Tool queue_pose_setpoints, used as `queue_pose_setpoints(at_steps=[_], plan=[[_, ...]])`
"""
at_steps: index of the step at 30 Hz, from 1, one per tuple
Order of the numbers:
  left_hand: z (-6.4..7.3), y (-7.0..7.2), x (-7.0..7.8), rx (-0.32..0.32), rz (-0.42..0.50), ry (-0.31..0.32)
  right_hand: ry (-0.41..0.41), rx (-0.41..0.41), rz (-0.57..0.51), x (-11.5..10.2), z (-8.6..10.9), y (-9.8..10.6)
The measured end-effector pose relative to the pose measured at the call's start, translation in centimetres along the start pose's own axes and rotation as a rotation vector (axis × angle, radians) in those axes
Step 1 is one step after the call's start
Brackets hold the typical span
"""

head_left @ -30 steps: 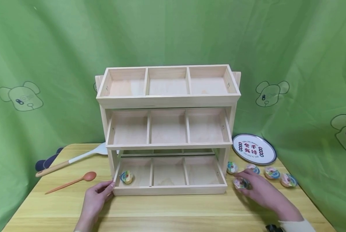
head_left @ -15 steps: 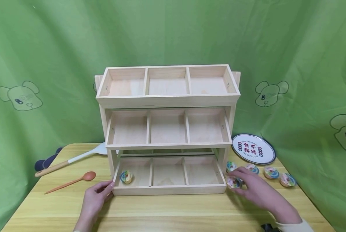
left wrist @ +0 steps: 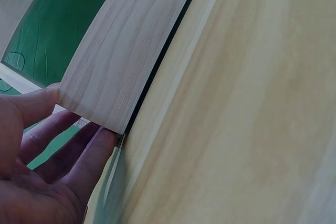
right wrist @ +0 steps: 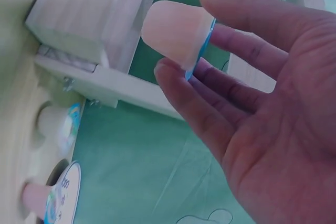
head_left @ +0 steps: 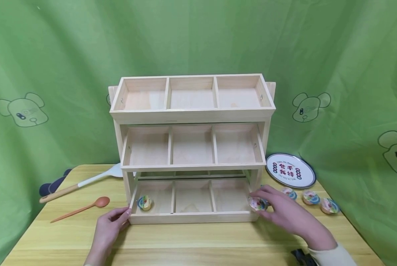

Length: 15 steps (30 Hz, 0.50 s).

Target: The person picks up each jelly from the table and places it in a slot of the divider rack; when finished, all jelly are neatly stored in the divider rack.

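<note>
My right hand [head_left: 281, 210] pinches a small jelly cup [head_left: 257, 204] by its rim, at the right end of the rack's bottom tray [head_left: 195, 218]. The right wrist view shows its pale pink body and the blue edge of its lid [right wrist: 176, 34]. My left hand [head_left: 109, 227] grips the left front corner of that tray; up close, its thumb and fingertips sit around the end of the front board [left wrist: 123, 61]. Another jelly cup [head_left: 145, 203] lies in the tray's left compartment. Three more jelly cups [head_left: 311, 197] show on the table to the right, one partly behind my hand.
The three-tier wooden rack [head_left: 193, 117] stands mid-table, each tier split into three compartments. An oval plate with red lettering [head_left: 290, 180] is at the back right. On the left lie a white spatula with a wooden handle [head_left: 93, 180] and an orange spoon [head_left: 102, 201]. Green curtains [head_left: 191, 37] hang behind.
My right hand has carried the jelly cup leftward from beside the other cups to the right end of the bottom tray. The left hand has stayed at the tray's corner.
</note>
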State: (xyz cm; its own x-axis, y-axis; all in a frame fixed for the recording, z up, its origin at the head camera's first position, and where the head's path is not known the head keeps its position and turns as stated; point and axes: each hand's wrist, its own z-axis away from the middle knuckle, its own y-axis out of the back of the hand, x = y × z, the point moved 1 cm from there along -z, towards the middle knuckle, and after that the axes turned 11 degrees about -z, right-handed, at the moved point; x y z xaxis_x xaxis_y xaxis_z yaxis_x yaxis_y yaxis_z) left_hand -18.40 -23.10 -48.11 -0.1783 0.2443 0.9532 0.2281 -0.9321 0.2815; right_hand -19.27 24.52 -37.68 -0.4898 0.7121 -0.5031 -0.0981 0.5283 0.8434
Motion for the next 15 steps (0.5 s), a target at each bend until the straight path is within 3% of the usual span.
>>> queue_pose_setpoints(at_steps=[15], plan=[[-0.3,0.0,-0.4,0.002,-0.003,0.008,0.027,-0.062,-0.063,-1.5,-2.7,-1.1]])
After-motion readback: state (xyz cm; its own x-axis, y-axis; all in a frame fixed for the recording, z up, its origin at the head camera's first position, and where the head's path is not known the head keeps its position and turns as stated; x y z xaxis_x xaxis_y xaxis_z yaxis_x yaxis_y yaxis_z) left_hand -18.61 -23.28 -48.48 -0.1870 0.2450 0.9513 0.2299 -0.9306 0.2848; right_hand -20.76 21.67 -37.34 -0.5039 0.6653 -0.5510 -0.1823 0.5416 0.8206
